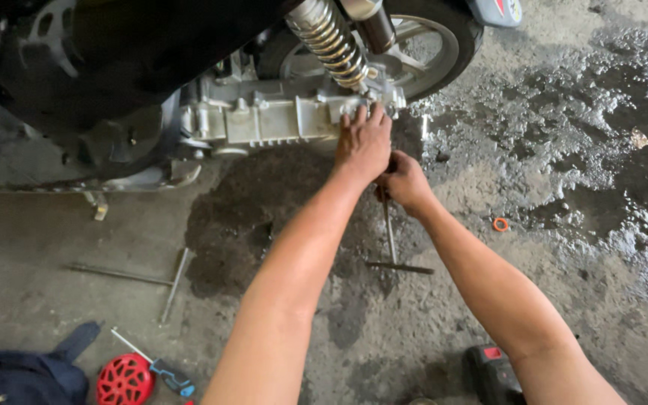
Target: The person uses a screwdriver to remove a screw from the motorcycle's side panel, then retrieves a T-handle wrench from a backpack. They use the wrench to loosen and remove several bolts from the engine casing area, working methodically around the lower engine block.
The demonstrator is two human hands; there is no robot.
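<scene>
My left hand (364,142) presses flat against the right end of a scooter's grey metal engine casing (264,120), just below the coiled rear shock spring (329,41). My right hand (405,182) sits right under it, fingers closed round the shaft of a T-handle wrench (392,240) whose crossbar hangs low over the floor. The wrench's upper end is hidden behind my hands. The rear wheel (429,45) stands just behind the casing.
A second T-handle wrench (148,279) lies on the concrete at the left. A red round fan cover (124,381), a blue-handled screwdriver (166,371) and a dark blue cloth (24,375) lie at bottom left. A small orange ring (500,224) lies right, near wet floor (601,150). A black-and-red tool (493,371) lies below.
</scene>
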